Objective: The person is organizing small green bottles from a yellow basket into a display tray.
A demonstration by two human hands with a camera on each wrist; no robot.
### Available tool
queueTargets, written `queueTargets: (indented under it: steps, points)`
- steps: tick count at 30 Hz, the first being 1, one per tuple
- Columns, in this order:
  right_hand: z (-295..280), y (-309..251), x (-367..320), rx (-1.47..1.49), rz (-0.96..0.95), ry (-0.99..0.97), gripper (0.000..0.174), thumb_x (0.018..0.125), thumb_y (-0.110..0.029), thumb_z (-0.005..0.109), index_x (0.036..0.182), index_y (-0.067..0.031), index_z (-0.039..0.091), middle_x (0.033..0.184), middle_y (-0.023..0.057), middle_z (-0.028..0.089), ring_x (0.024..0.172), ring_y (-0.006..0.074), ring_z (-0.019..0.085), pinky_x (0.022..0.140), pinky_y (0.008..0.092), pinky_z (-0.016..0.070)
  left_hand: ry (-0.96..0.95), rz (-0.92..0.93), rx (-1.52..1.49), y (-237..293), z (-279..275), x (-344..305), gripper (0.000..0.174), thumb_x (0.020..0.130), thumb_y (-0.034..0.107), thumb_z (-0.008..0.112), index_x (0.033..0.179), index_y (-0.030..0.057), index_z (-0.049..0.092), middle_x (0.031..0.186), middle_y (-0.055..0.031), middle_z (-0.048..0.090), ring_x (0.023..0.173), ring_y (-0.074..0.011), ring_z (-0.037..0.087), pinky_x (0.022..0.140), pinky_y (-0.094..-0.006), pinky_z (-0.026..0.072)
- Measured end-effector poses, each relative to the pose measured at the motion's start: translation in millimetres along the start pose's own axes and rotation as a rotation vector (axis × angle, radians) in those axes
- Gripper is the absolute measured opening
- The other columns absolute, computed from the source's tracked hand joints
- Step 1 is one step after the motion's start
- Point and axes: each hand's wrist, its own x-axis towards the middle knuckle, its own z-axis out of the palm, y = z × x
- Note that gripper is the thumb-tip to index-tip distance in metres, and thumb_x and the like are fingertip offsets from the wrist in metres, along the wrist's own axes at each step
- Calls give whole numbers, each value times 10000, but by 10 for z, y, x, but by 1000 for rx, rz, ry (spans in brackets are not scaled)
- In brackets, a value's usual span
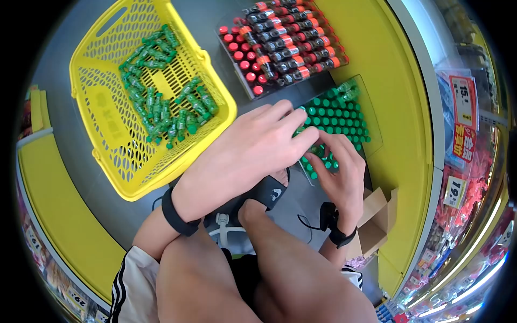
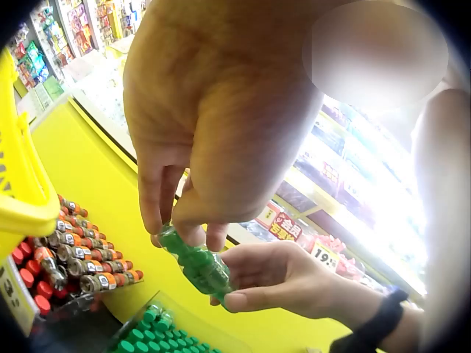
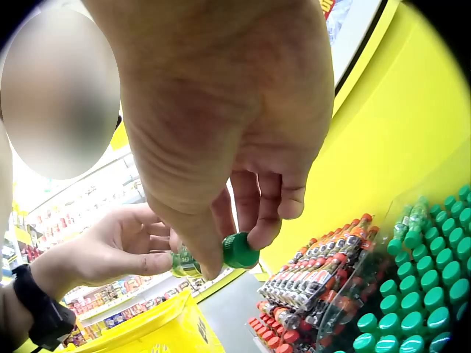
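Note:
A small green plastic bottle (image 2: 200, 266) is held between both hands, close over a tray of green-capped bottles. My left hand (image 1: 258, 137) pinches one end with thumb and fingers. At the other end, my right hand (image 1: 344, 172) grips the bottle; its thumb and fingertips are right by the green cap (image 3: 241, 251) in the right wrist view. Most of the bottle is hidden by fingers in the head view. Below the hands, green-capped bottles (image 1: 350, 116) stand upright in rows, with a few lying on top.
A yellow basket (image 1: 86, 59) on the left holds several loose green bottles (image 1: 157, 107). Dark bottles with red caps (image 1: 288, 46) fill a clear bin behind. A yellow shelf base (image 1: 406, 134) runs along the right, with an open cardboard box (image 1: 377, 226) beside it.

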Motion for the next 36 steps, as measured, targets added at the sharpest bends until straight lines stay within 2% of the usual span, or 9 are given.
queueTargets:
  steps: [7,9,11,12,15,16,22,27,36]
  points:
    - [-48,504,-106,-59,259,104,397,864,-33,859,1241,-19,738,918,110,666,677,227,567,643,363,499,3,163,177,-23,706,607,283,830,131,763,1098,75,693,1071,-48,668,1136,-223,671,946,-339,586]
    - [-42,665,-100,-53,278,120,380,866,-30,852,1229,-9,742,916,127,681,675,240,580,644,368,501,-62,168,198,-52,890,715,271,837,142,762,1092,78,693,1200,-74,701,1200,-240,673,955,-329,597]
    - [-26,789,-91,-50,389,156,389,861,-46,859,1230,-3,746,909,151,693,681,258,603,650,375,506,82,213,251,-87,1095,790,277,839,150,759,1097,79,688,1393,-121,683,1276,-262,662,959,-329,616]
    - [-20,877,-106,-80,421,162,393,864,-70,868,1227,17,748,885,166,708,694,258,641,651,380,514,40,204,194,-96,1164,816,331,834,102,756,1154,61,685,1557,-174,595,1340,-294,640,966,-354,635]
    - [47,1133,-117,-33,541,230,393,872,-84,874,1225,36,752,837,156,712,671,246,645,649,388,521,8,141,99,-100,1376,858,420,824,38,749,1237,42,675,1563,-193,572,1336,-313,638,969,-379,639]
    - [55,1192,-95,-10,606,237,386,889,-104,871,1232,36,762,807,144,754,700,229,712,668,373,546,-10,120,49,-97,1456,879,516,812,-14,743,1319,19,657,1556,-208,562,1319,-326,638,967,-399,642]
    - [174,1505,160,-34,822,327,406,930,-273,849,1210,15,791,865,151,827,887,284,822,804,396,607,-102,150,189,-193,1902,943,587,775,-21,765,1350,-30,648,1414,-152,619,1217,-281,651,915,-366,638]
    - [243,1773,363,-37,888,356,435,919,-339,844,1189,0,806,905,132,843,938,329,819,898,433,608,-118,149,234,-282,2042,994,586,773,12,774,1346,-23,655,1268,-108,628,1179,-250,644,895,-345,625]
    - [274,1789,541,198,897,446,530,931,-258,859,1281,114,716,846,146,826,610,199,778,636,329,611,-84,118,200,-338,2186,970,614,793,17,777,1388,-31,632,1299,-108,634,1184,-257,638,927,-343,625]
